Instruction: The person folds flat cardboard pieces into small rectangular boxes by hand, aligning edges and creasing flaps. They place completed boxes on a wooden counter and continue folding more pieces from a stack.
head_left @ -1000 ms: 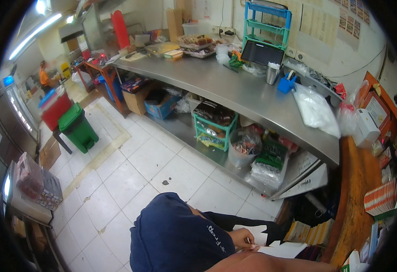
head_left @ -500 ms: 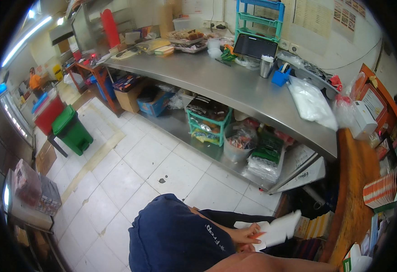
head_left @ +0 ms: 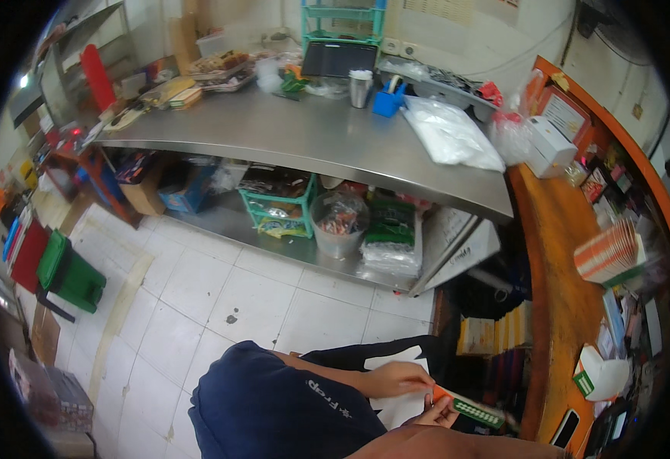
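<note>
**Both hands close on a slim carton near the wooden counter**

Head view: Half a second ago the hands held a white rectangular pack low in the picture; now that pack no longer shows, and a narrow carton (head_left: 469, 409) with an orange end and a green dotted face lies between them. The view has also swung right, so the steel table (head_left: 312, 141) sits more to the left and the orange-edged wooden counter (head_left: 553, 252) fills the right side.

The left hand (head_left: 400, 379) has its fingers curled together, pinching the orange end of the carton from above. The right hand (head_left: 436, 413) lies just under the same end, fingers bent up against it; how firmly it clamps cannot be told. The carton runs down and to the right, just beside the counter's lower edge and above the dark blue knee (head_left: 273, 409) of soft cloth.

The table is smooth, brushed metal with a rounded front edge. On it lie a limp white plastic bag (head_left: 449, 138), a metal cup (head_left: 360, 88) and a blue holder (head_left: 388, 101). Beneath stand a teal crate (head_left: 277, 206) and a clear bucket (head_left: 337, 226). The floor (head_left: 197, 291) is glossy white tile; a green bin (head_left: 71, 271) stands at left.
</note>
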